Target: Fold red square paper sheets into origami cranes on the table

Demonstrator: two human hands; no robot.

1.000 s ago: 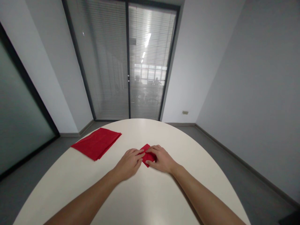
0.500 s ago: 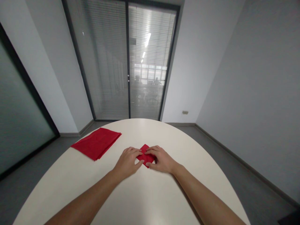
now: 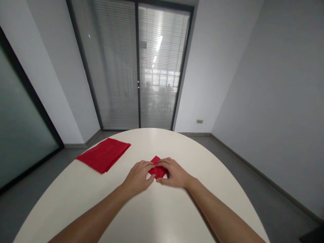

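A small folded red napkin [image 3: 157, 172] lies on the round table in front of me, shaped like a diamond. My left hand [image 3: 139, 174] is at its left side, with fingertips on the napkin's upper face and the thumb at the near edge. From the right, my right hand [image 3: 173, 172] curls over the opposite side, its index finger across the middle and its thumb by the near corner. The fingertips of both hands almost meet. Parts of the napkin's left and right sides are hidden under the fingers.
To the left on the white round table [image 3: 152, 216] lies a flat stack of larger red napkins [image 3: 103, 155], close to the table's edge. Beyond the table stand a glass partition with blinds [image 3: 118, 77] and a pale wall [image 3: 202, 67].
The fingers have shifted slightly on the small napkin, and its near corner no longer sticks out past the thumbs. The stack on the left has stayed put.
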